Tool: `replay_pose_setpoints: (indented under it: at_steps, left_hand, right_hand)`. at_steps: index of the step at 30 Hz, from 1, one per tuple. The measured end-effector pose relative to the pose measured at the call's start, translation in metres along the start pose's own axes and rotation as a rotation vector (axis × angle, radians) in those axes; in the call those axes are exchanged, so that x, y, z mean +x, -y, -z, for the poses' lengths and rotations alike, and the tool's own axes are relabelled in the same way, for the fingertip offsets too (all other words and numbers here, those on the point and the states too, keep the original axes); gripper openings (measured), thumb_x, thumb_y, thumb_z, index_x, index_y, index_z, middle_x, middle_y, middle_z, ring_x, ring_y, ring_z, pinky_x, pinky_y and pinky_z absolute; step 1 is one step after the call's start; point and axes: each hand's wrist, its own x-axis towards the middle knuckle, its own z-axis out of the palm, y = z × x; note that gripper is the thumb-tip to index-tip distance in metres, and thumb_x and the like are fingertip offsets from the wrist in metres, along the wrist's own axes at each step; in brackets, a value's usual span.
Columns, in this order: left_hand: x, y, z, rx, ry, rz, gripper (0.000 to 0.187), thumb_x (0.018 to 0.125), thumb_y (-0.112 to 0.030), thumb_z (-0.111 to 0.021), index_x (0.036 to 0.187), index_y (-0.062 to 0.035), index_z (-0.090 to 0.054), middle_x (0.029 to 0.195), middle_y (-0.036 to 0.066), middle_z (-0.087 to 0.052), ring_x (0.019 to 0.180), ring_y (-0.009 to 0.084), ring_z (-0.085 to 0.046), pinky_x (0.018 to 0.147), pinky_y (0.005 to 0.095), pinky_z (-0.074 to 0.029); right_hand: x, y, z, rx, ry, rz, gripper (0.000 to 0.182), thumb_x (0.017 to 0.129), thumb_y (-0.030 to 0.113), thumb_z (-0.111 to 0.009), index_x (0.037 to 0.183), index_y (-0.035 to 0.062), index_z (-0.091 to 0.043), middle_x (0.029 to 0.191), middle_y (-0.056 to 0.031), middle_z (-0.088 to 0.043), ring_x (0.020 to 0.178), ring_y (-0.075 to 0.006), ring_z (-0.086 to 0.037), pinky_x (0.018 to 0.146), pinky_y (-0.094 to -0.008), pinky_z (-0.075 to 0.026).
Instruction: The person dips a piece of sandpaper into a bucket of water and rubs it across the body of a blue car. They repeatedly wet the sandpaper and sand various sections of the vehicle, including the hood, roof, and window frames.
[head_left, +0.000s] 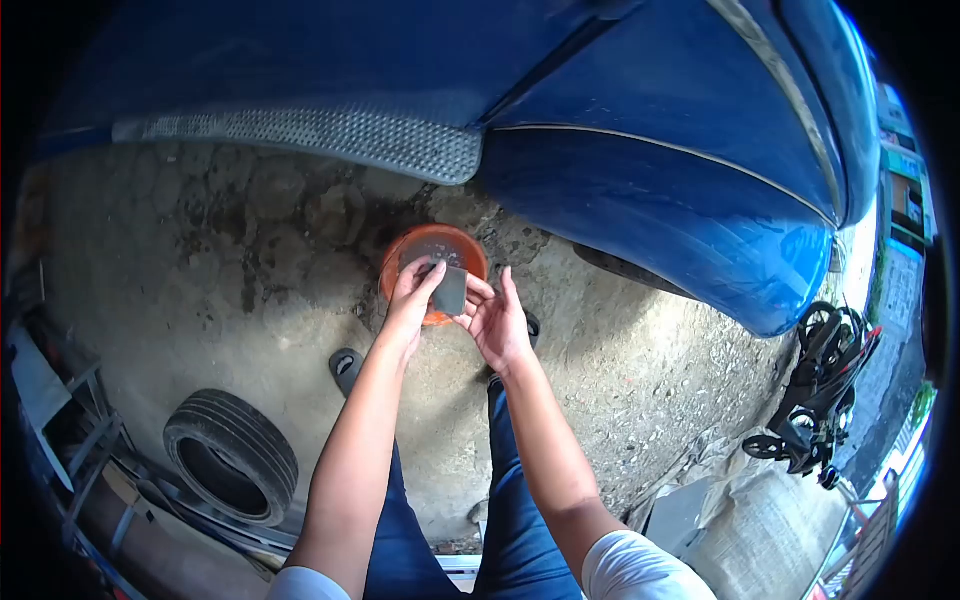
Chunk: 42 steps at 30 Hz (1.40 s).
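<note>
Over an orange bucket (393, 262) of murky water, my left hand (412, 297) pinches a flat grey-green rectangular piece (451, 292) by its left side. The piece hides part of the bucket's inside. At its right edge is my right hand (497, 318), palm up, with the thumb raised apart from the curled fingers. The fingertips lie close to the piece or touch it; which of the two is hard to tell.
A blue vehicle (640, 180) with a textured metal step (340, 134) spans the top. A loose tyre (230, 455) lies at lower left. A black motorbike (815, 390) is at right, near a pale sack (765, 530). My feet flank the bucket on rough ground.
</note>
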Motion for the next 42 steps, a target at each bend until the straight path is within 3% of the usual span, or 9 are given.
replay_pose_setpoints:
  at_steps: [6,11,15,23,26,27,31,37,42]
  left_hand:
    - [-0.063,-0.074,-0.166,0.626,0.213,-0.458,0.061,0.1,-0.029,-0.074,0.149,-0.001,-0.051,0.145,0.014,-0.058,0.136,0.0242,-0.054,0.115,0.0359,-0.041]
    - [-0.108,-0.146,-0.316,1.067,0.558,-0.839,0.091,0.105,-0.072,-0.011,0.162,-0.0054,-0.038,0.167,0.024,-0.034,0.157,0.0403,-0.029,0.127,0.0588,-0.014]
    - [-0.123,-0.223,-0.434,1.362,0.632,-1.383,0.102,0.098,-0.083,-0.016,0.153,-0.0053,-0.051,0.16,0.025,-0.044,0.149,0.0467,-0.039,0.123,0.0602,-0.024]
    - [-0.127,-0.252,-0.583,1.5,1.159,-0.774,0.112,0.092,-0.089,-0.018,0.162,-0.0035,-0.035,0.165,0.023,-0.036,0.155,0.0366,-0.031,0.123,0.0535,-0.031]
    - [-0.123,-0.26,-0.597,1.634,1.155,-0.784,0.112,0.091,-0.09,-0.02,0.16,-0.003,-0.038,0.163,0.022,-0.038,0.154,0.0374,-0.034,0.121,0.0557,-0.035]
    - [-0.12,-0.264,-0.601,1.566,1.172,-0.833,0.1,0.097,-0.083,-0.03,0.153,-0.0022,-0.049,0.157,0.022,-0.047,0.15,0.0373,-0.041,0.118,0.054,-0.04]
    - [-0.108,-0.285,-0.639,2.288,1.213,-1.84,0.055,0.094,-0.037,-0.073,0.144,-0.0177,-0.06,0.155,0.006,-0.054,0.15,0.0285,-0.044,0.124,0.0491,-0.035]
    - [-0.082,-0.282,-0.645,2.213,1.177,-1.729,0.059,0.1,-0.029,-0.064,0.155,-0.0146,-0.05,0.167,0.014,-0.037,0.157,0.0308,-0.031,0.128,0.0482,-0.027]
    - [-0.076,-0.279,-0.64,2.214,1.173,-1.935,0.055,0.105,-0.03,-0.057,0.156,-0.0124,-0.049,0.166,0.017,-0.038,0.158,0.0331,-0.028,0.129,0.0469,-0.025]
  right_hand:
    - [-0.067,0.093,-0.067,0.052,-0.096,0.514,0.059,0.116,0.044,-0.03,0.154,0.002,-0.047,0.156,-0.012,-0.05,0.145,-0.0217,-0.045,0.121,-0.0379,-0.037]
    - [-0.122,0.211,-0.126,0.214,0.016,0.919,0.066,0.116,0.047,-0.019,0.169,0.0088,-0.012,0.175,-0.011,-0.017,0.161,-0.0223,-0.015,0.131,-0.0381,-0.013]
    - [-0.143,0.306,-0.132,0.509,0.194,1.058,0.084,0.108,0.067,-0.014,0.17,0.0114,-0.003,0.176,-0.0067,-0.007,0.163,-0.0208,-0.001,0.13,-0.038,-0.005]
    - [-0.184,0.375,-0.125,0.96,0.405,1.046,0.089,0.104,0.075,-0.016,0.17,0.0155,-0.011,0.177,-0.0033,-0.008,0.163,-0.0209,-0.008,0.131,-0.0391,-0.005]
    - [-0.174,0.384,-0.115,0.825,0.098,1.094,0.088,0.105,0.073,-0.019,0.17,0.013,-0.012,0.176,-0.0063,-0.015,0.161,-0.0217,-0.016,0.131,-0.0383,-0.012]
    - [-0.175,0.39,-0.109,0.738,0.093,1.164,0.081,0.109,0.066,-0.011,0.17,0.0124,-0.008,0.178,-0.0084,0.003,0.163,-0.0232,0.004,0.131,-0.0407,0.001]
    - [-0.138,0.391,-0.09,-0.22,-0.641,1.391,0.08,0.111,0.059,-0.012,0.168,0.0034,-0.009,0.175,-0.0229,0.003,0.162,-0.039,0.006,0.13,-0.051,0.001]
    - [-0.071,0.352,-0.125,-0.308,-0.742,1.415,0.082,0.111,0.056,-0.017,0.165,-0.0054,-0.005,0.172,-0.0326,0.0,0.16,-0.0469,0.003,0.129,-0.0531,-0.002]
    - [-0.088,0.46,-0.067,-0.292,-1.073,1.449,0.086,0.11,0.06,-0.017,0.166,-0.0028,-0.004,0.173,-0.028,-0.002,0.162,-0.0406,-0.001,0.13,-0.052,-0.001]
